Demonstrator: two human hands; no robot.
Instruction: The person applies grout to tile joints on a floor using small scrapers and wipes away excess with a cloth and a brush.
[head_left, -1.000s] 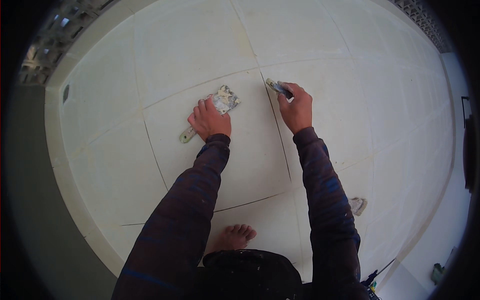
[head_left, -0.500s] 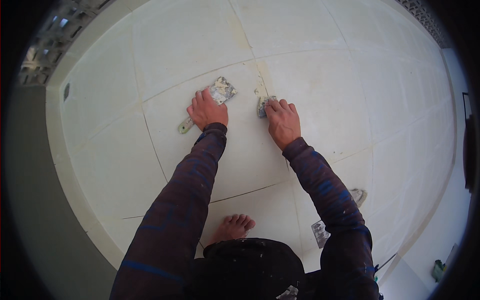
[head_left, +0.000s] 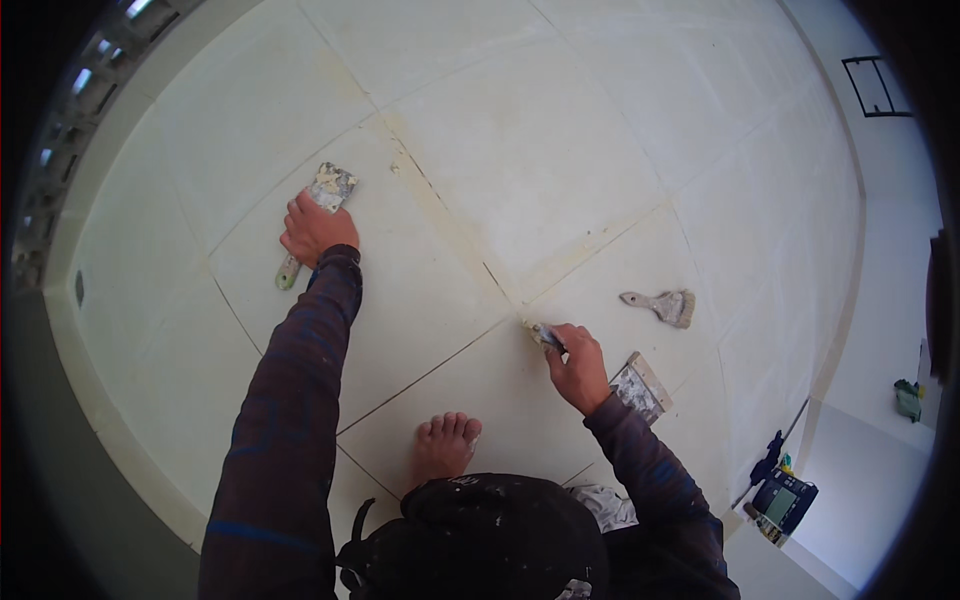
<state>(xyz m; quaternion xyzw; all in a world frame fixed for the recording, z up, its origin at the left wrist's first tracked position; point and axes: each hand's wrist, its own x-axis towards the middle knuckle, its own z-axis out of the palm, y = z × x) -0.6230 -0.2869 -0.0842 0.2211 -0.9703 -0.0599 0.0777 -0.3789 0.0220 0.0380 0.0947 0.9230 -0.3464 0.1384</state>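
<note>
- Both sets of fingers are curled: those of the right hand pinch a small scraper, whose outer end lies just beside a crossing of joints at a tile corner.
- The left hand's fingers wrap a putty knife where handle and blade meet; its blade, pointing toward the floor's far edge, carries pale, lumpy filler.
- Smears and crumbs of yellowish filler line the joint between the hands.
- Just beside the right wrist, a wide filling knife with a smeared blade lies on the tiled floor.
- Farther out toward the floor's right edge lies a paintbrush, bristles pointing right.
- A bare foot stands nearer the person's body, between the forearms.
- Beyond the floor's right edge, near its close corner, sits a dark device with a screen.
</note>
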